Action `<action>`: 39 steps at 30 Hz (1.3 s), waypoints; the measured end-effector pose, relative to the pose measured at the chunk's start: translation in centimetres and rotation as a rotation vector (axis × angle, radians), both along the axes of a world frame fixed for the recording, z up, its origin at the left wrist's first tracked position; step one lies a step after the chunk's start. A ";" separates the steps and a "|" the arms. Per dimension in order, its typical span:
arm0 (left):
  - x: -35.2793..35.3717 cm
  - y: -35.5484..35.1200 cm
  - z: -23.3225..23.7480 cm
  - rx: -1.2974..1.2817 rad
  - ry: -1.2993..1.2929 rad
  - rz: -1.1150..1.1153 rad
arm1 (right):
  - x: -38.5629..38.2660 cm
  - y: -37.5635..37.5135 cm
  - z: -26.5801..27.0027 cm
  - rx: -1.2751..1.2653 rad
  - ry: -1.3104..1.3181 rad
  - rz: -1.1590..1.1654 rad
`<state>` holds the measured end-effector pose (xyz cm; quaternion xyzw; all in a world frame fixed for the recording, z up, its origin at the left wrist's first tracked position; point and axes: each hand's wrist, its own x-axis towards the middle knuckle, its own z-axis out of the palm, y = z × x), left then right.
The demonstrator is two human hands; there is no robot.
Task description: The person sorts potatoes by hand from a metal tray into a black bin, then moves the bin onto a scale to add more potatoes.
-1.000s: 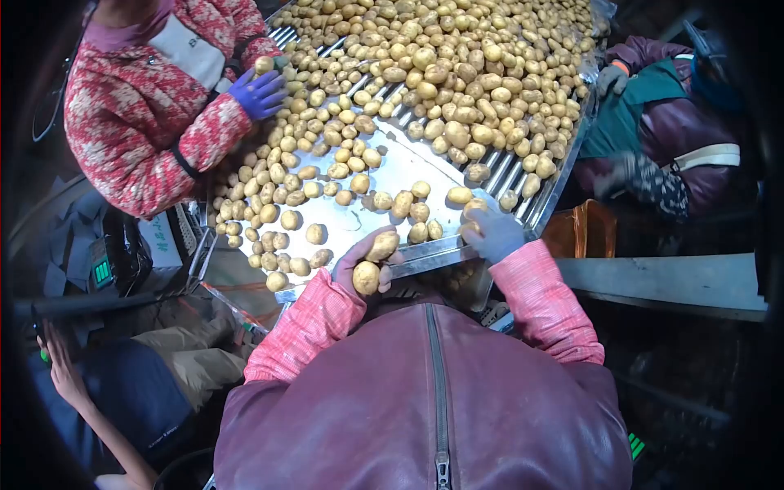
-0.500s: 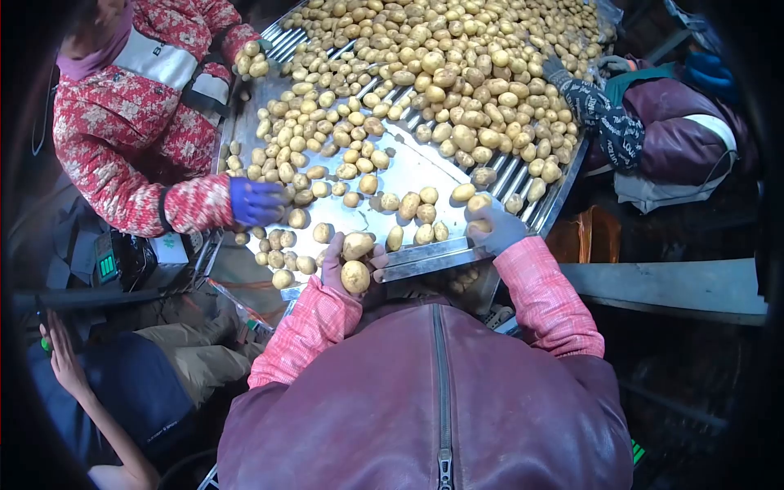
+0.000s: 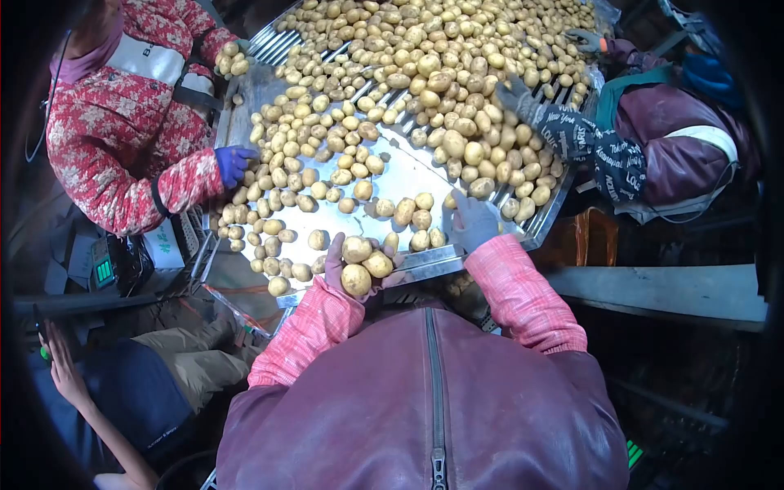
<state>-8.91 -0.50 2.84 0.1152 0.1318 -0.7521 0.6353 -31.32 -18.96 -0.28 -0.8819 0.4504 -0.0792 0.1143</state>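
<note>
My left hand [image 3: 336, 260], in a dark glove, is closed beneath several visible potatoes: an upper potato [image 3: 357, 249], a right-hand potato [image 3: 377, 264] and a lower potato [image 3: 356, 280]. It hovers at the near edge of the metal tray [image 3: 408, 173]. My right hand [image 3: 475, 223], in a grey glove, reaches over the tray's right side. Its fingers close on a pale potato [image 3: 451, 199], partly covered by the fingertips. Between my hands lies a small group of potatoes [image 3: 404, 212].
A large potato heap [image 3: 465, 82] covers the far side, on metal rollers [image 3: 278, 45]. At left, a co-worker's purple-gloved hand [image 3: 234, 165] is beside potatoes; their other hand [image 3: 233, 59] holds several. At right, another co-worker's grey-gloved hand [image 3: 518, 100] touches the heap. A raised rim [image 3: 425, 265] borders the tray.
A third potato now shows in my left hand. My right hand has shifted left with a potato at its fingers. The left co-worker's purple glove drew back; the right co-worker's hand reached farther into the heap.
</note>
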 end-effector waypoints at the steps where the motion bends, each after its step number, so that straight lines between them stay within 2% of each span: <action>1: 0.2 0.0 -0.4 0.005 -0.048 -0.023 | 0.1 0.0 0.1 -0.006 -0.003 0.002; 3: 0.7 0.1 -1.0 -0.008 -0.067 -0.047 | 0.7 0.7 0.1 0.046 -0.192 -0.065; 4: 0.7 0.2 -1.2 -0.012 -0.084 -0.072 | 1.1 1.0 0.2 -0.023 -0.325 -0.057; 5: 0.7 0.0 -0.8 -0.013 -0.083 -0.075 | 2.2 1.5 1.1 -0.024 -0.324 -0.060; 7: 0.6 0.0 -0.2 -0.042 -0.092 -0.092 | 4.5 2.9 3.1 0.078 -0.540 0.000; 9: 0.2 -0.5 -0.1 -0.116 -0.040 -0.101 | 7.2 5.1 6.0 0.183 -0.626 0.111; 11: 0.0 -1.1 0.5 0.175 0.260 0.064 | 8.2 6.6 9.4 0.372 -0.692 0.294; 12: 0.0 -1.3 0.8 0.225 0.293 0.091 | 8.1 6.5 8.9 0.262 -0.690 0.374; 13: 0.3 -0.9 0.2 0.226 0.294 0.092 | 7.4 5.8 7.9 0.264 -0.689 0.373; 15: 1.4 0.4 -1.7 -0.269 0.113 -0.078 | 4.9 3.4 6.5 0.052 -0.594 0.177; 17: 2.1 1.1 -1.8 -0.208 0.088 -0.040 | 2.1 1.2 7.5 -0.183 -0.106 0.079; 19: 2.9 1.8 -1.3 -0.132 0.028 0.006 | -0.9 -0.1 4.6 -0.281 0.052 0.089; 20: 3.5 2.3 -1.4 -0.123 -0.033 0.042 | -1.1 -0.5 2.9 -0.283 0.050 0.096; 22: 4.5 3.0 -1.0 -0.060 -0.106 0.104 | -0.6 -0.8 1.1 -0.180 0.283 0.062; 25: 5.4 3.9 -0.6 -0.013 -0.109 0.138 | 1.7 -0.9 0.8 -0.075 0.325 0.150; 30: 5.7 4.2 -1.9 -0.012 -0.102 0.161 | 7.0 0.5 0.6 -0.097 0.299 0.200; 32: 6.1 4.3 -1.7 0.025 -0.142 0.137 | 8.4 -0.1 0.9 0.140 0.079 0.284; 33: 6.2 4.3 -1.7 0.020 -0.137 0.143 | 8.4 -0.2 1.0 0.138 0.074 0.291; 35: 6.2 4.3 -1.9 0.016 -0.105 0.158 | 7.5 -0.7 2.2 1.087 -0.672 -0.049; 36: 6.3 4.3 -1.9 0.022 -0.099 0.165 | 6.7 -0.8 3.7 1.182 -0.827 -0.138; 37: 6.5 4.3 -2.1 0.018 -0.109 0.163 | 6.1 -0.4 4.6 1.187 -0.820 -0.136; 39: 7.0 4.5 -2.1 0.012 -0.119 0.165 | 5.3 0.3 5.6 1.067 -0.943 -0.248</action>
